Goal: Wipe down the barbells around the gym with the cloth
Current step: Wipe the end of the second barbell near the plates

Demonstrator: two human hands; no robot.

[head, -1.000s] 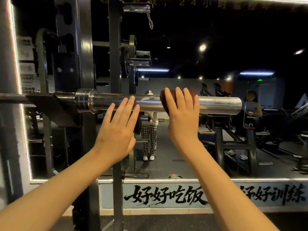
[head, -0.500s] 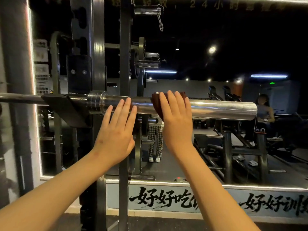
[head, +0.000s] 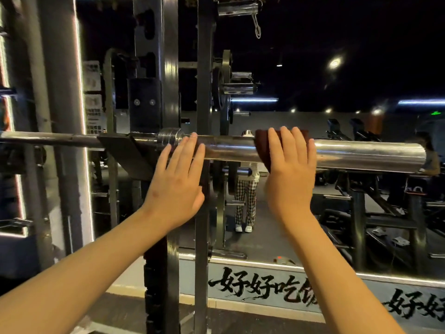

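Rightward, bare sleeve end (head: 397, 156); left grip (head: 177, 179) straight-fingered on barbell (head: 228, 150), right grip (head: 289, 169) flat over cloth (head: 261, 148).

a black hook (head: 125, 153) on the rack upright (head: 171, 68) carries the barbell (head: 361, 155); the bar lies level

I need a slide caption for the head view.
Right hand presses a cloth on the racked barbell; left hand rests flat beside it.
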